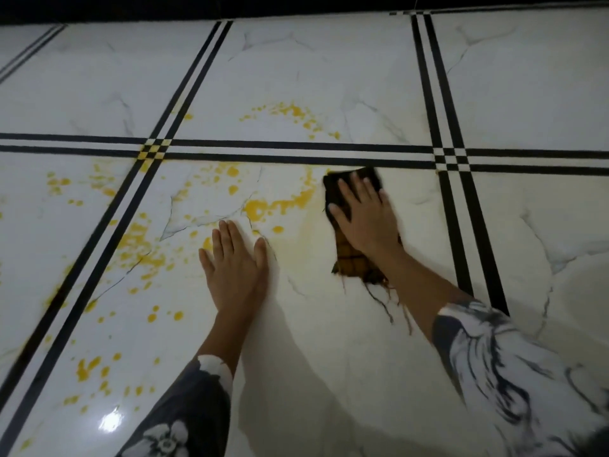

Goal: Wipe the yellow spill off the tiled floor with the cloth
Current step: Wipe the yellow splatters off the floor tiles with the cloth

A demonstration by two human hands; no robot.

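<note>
Yellow spill (263,206) lies in blots and droplets across the white marble-look tiled floor (329,341), mostly left and ahead of my hands, with another patch (293,115) beyond the black double line. My right hand (365,216) presses flat on a dark checked cloth (351,263) with frayed threads, stained yellow, near the line. Flat on the floor beside the spill rests my left hand (234,262), fingers together, holding nothing. A faint yellowish smear shows between my hands.
Black double stripes (296,151) cross the floor in a grid. A dark wall base (296,4) runs along the far edge. My patterned sleeves (494,357) reach in from the bottom. A light glare (110,422) shines on the tile at lower left.
</note>
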